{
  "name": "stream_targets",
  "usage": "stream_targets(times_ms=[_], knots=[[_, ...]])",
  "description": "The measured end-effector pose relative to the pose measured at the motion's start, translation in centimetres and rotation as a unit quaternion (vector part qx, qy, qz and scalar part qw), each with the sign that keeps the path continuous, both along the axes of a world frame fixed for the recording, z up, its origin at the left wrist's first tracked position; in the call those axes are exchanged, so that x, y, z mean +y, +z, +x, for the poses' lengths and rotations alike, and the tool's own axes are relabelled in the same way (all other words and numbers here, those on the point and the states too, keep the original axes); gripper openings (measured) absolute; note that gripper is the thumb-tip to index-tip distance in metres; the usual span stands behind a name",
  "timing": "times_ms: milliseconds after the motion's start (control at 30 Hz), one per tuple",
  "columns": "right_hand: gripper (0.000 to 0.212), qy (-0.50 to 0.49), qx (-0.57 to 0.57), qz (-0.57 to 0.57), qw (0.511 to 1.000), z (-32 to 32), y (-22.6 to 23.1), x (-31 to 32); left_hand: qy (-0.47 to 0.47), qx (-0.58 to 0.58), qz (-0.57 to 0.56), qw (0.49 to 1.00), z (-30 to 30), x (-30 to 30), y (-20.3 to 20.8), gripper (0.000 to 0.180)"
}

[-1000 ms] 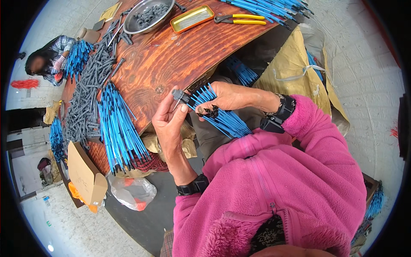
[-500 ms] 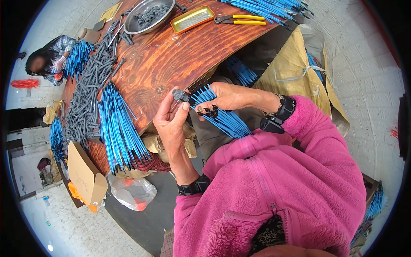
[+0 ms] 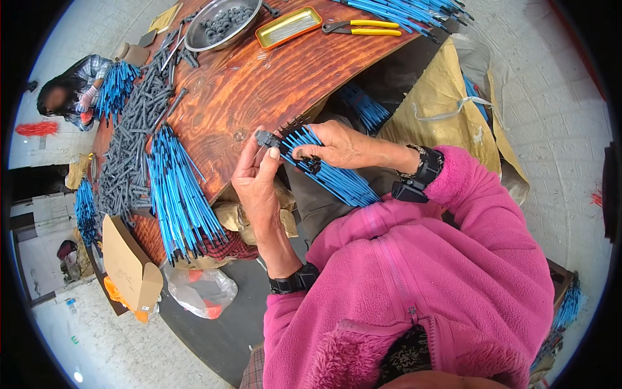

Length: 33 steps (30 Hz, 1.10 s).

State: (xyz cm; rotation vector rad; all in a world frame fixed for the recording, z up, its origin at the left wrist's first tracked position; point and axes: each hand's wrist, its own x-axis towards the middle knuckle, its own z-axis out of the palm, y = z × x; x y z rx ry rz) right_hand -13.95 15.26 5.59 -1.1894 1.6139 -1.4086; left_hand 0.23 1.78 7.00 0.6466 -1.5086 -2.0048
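Nearest the counter's front edge, both hands work over the lap. Right hand is closed round a bundle of blue rods, held fanned w/ the dark-tipped ends pointing up toward the counter, prob. so each end can be reached one at a time. Left hand is narrow, thumb and fingers pinching a small dark grey cap right at the rod tips, touching or just short of them; can't tell which. Black wristbands on both arms, pink fleece sleeves.

On the counter, just left of the hands, a spread pile of blue rods lies w/ ends hanging over the edge, within easy reach. Beyond it, a long heap of grey plastic pieces runs along the counter's left side.

Under that edge: a cardboard box and a clear plastic bag on the floor.

Far end of the counter: a round metal bowl of grey pieces, an orange-rimmed tray, yellow-handled pliers, more blue rods. Far-left corner, another person sits w/ a blue bundle.
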Motion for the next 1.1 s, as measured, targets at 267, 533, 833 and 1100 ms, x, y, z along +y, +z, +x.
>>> stream_targets(times_ms=[267,533,833,1100], knots=[[0.031,0.039,0.028,0.013,0.999,-0.6,0.7,-0.3,0.004,0.001,-0.003,1.0,-0.1,-0.1,-0.2,0.05],[0.033,-0.038,0.06,-0.007,0.997,0.2,-0.8,0.5,-0.008,0.013,-0.001,1.0,-0.1,-0.3,-0.7,0.05],[0.034,-0.024,0.083,0.04,0.995,0.7,0.2,1.0,-0.051,0.033,0.003,0.998,0.5,-0.8,-1.0,0.052],[0.03,-0.002,0.034,0.026,0.999,0.1,-0.6,0.3,-0.059,0.033,-0.009,0.998,0.4,-0.7,-1.1,0.054]])
